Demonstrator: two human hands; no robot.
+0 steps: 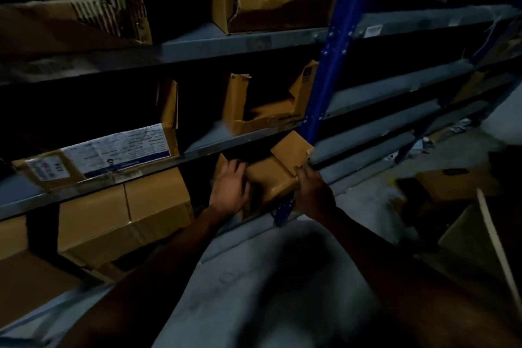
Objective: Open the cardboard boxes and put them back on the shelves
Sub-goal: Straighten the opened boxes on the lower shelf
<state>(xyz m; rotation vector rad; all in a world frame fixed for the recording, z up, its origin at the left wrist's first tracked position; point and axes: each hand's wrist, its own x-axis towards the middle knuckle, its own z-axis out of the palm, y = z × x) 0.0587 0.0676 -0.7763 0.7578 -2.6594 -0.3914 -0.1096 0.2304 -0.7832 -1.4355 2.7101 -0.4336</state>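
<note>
Item one, left hand [230,191]: fingers straight and spread, laid flat on the near-left end of the cardboard box [272,178]; it presses and does not clasp.

Item two, right hand [315,193]: fingers curled round the box's right end, so it is gripping; the dim light hides the thumb.

Item three, the cardboard box: it sits between our two hands, at two o'clock from the left and ten o'clock from the right; it lies in the low shelf bay, partly under the shelf beam [197,151] and touching or just beside the blue upright [336,37] at three o'clock; one flap [291,147] stands raised at its far right, so we judge it opened.

Relation that matters: the box's long axis appears to run from nine to three, across us, with a hand at each end; both hands are equally near; we judge the coming move to be a push toward twelve o'clock, deeper into the bay, with the raised flap likely to catch on the beam.

Item four, surroundings: a cut-open box [262,118] on the shelf above, at twelve o'clock; a labelled box [118,150] at ten o'clock; closed cartons [124,215] at nine o'clock on the low level; a torn box [271,5] on the top shelf; another carton [452,183] at three o'clock, well apart, seemingly on the floor.
</note>
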